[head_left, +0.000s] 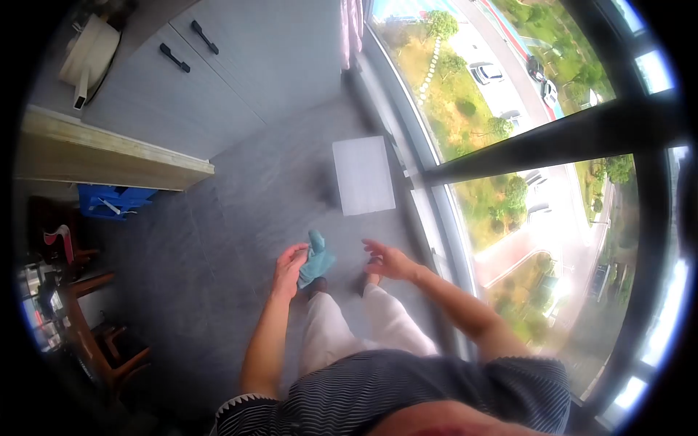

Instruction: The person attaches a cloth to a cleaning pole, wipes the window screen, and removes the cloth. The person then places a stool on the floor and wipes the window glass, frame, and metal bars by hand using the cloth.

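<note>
A crumpled teal cloth (314, 263) hangs from my left hand (289, 271), whose fingers are closed on its left edge, above the floor near my feet. To the right, my right hand (389, 261) is held out over my other foot with its fingers apart and nothing in them. Beyond both hands, a pale grey square-topped box or stool (363, 175) stands on the dark floor tiles, and neither hand touches it.
Large windows (436, 190) run along the right side. Grey cabinets (218, 80) with black handles stand at the back left. A blue crate (116, 201) and wooden furniture (91, 327) are at the left. A beige pan-like object (91, 54) sits at the upper left.
</note>
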Demonstrator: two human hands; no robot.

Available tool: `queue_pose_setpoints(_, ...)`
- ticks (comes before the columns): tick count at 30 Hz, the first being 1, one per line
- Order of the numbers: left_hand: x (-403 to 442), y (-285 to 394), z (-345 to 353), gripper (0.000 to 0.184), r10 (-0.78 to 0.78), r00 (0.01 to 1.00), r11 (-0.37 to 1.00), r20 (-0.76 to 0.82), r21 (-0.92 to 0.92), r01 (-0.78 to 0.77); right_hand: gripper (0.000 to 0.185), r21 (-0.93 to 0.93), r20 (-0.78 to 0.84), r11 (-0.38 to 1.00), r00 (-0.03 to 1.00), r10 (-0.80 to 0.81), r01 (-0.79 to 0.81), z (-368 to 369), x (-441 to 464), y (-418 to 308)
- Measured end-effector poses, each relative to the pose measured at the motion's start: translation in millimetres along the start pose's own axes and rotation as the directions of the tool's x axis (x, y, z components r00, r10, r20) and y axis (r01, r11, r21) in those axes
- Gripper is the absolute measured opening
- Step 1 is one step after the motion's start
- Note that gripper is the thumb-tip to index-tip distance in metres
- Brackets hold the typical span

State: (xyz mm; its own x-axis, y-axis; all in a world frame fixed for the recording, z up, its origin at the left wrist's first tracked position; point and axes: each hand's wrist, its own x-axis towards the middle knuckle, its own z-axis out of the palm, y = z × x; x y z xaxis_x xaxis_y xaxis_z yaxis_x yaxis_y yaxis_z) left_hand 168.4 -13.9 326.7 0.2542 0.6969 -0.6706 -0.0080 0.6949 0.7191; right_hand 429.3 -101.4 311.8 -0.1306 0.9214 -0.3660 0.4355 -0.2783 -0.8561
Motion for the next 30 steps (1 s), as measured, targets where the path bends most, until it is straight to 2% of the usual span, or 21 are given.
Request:
queue_pose_setpoints(3,12,82,61,0.02,0.129,0.955,0.988,0.267,-0.114,-0.102,0.053,-0.202,-0.219,0.92,0.9,-0.378,0.337,-42,29,-78)
queue_pose_setpoints(6,9,164,96,0.02,0.294,0.864,0.956,0.409,-0.115,-0.271,0.038,-0.207,0.067,0.972,0.993,-0.095,0.107,-103,45,-155)
queue_pose_setpoints(7,7,193,101,0.019,0.36,0.822,0.93,0.441,-0.096,-0.356,0.027,-0.117,0.023,0.982,0.989,-0.148,0.15,-114,49,-167)
queue_pose_setpoints(8,3,223,103,0.018,0.421,0.772,0.894,0.476,-0.077,-0.44,0.026,-0.03,-0.027,0.987,0.987,-0.159,0.158,-127,51,-185)
queue_pose_setpoints(10,-16,287,107,0.018,0.637,0.605,0.637,0.477,0.116,-0.762,0.026,0.124,-0.123,0.974,0.977,-0.177,0.192,-159,45,-231)
queue_pose_setpoints(11,-28,316,109,0.018,0.726,0.489,0.454,0.483,0.197,-0.869,0.027,0.111,-0.237,0.971,0.954,-0.181,0.212,-172,40,-246)
queue_pose_setpoints(12,-38,348,109,0.018,0.818,0.33,0.279,0.471,0.177,-0.944,0.027,0.094,-0.352,0.967,0.916,-0.191,0.238,-185,39,-263)
queue_pose_setpoints(13,-51,375,111,0.018,0.873,0.161,0.098,0.46,0.158,-0.983,0.029,0.183,-0.429,0.953,0.892,-0.144,0.242,-199,33,-277)
queue_pose_setpoints(14,-62,393,115,0.018,0.893,-0.003,-0.075,0.451,0.142,-0.987,0.029,0.216,-0.481,0.924,0.858,-0.18,0.315,-214,24,-286)
queue_pose_setpoints(15,-71,407,123,0.018,0.884,-0.078,-0.133,0.461,0.089,-0.987,0.028,0.226,-0.565,0.906,0.806,-0.176,0.357,-227,11,-304)
queue_pose_setpoints(17,-87,423,146,0.017,0.864,-0.219,-0.236,0.454,-0.021,-0.972,0.023,0.323,-0.75,0.725,0.632,-0.197,0.608,-252,-2,-327)
queue_pose_setpoints(20,-93,433,181,0.014,0.785,-0.364,-0.367,0.502,-0.096,-0.925,0.02,0.046,-0.908,0.678,0.314,-0.278,0.733,-310,-34,-367)
queue_pose_setpoints(21,-89,437,187,0.014,0.768,-0.397,-0.41,0.502,-0.09,-0.907,0.02,-0.104,-0.912,0.717,0.222,-0.345,0.689,-332,-45,-382)
queue_pose_setpoints(22,-86,442,190,0.014,0.773,-0.423,-0.45,0.472,-0.063,-0.891,0.02,-0.292,-0.907,0.734,0.067,-0.417,0.613,-353,-51,-396)
queue_pose_setpoints(23,-82,448,191,0.014,0.778,-0.445,-0.483,0.444,-0.031,-0.875,0.021,-0.489,-0.855,0.744,-0.08,-0.513,0.455,-386,-56,-403)
queue_pose_setpoints(24,-77,453,190,0.014,0.782,-0.461,-0.51,0.42,0.005,-0.86,0.025,-0.631,-0.765,0.772,-0.222,-0.605,0.07,-411,-62,-417)
queue_pose_setpoints(25,-71,458,190,0.013,0.784,-0.473,-0.545,0.403,0.079,-0.835,0.03,-0.624,-0.598,0.637,-0.249,-0.762,-0.452,-438,-70,-427)
queue_pose_setpoints(26,-64,462,189,0.012,0.796,-0.46,-0.541,0.393,0.121,-0.832,0.034,-0.565,-0.567,0.557,-0.203,-0.798,-0.608,-460,-73,-434)
queue_pose_setpoints(27,-59,465,187,0.012,0.793,-0.464,-0.556,0.394,0.158,-0.816,0.034,-0.438,-0.68,0.51,-0.099,-0.726,-0.74,-485,-77,-435)
queue_pose_setpoints(28,-55,468,186,0.012,0.791,-0.471,-0.571,0.391,0.197,-0.797,0.032,-0.397,-0.697,0.442,-0.049,-0.715,-0.805,-515,-75,-423)
queue_pose_setpoints(30,-49,469,183,0.01,0.757,-0.513,-0.613,0.404,0.17,-0.771,0.033,-0.351,-0.797,0.435,0.021,-0.604,-0.829,-539,-69,-405)
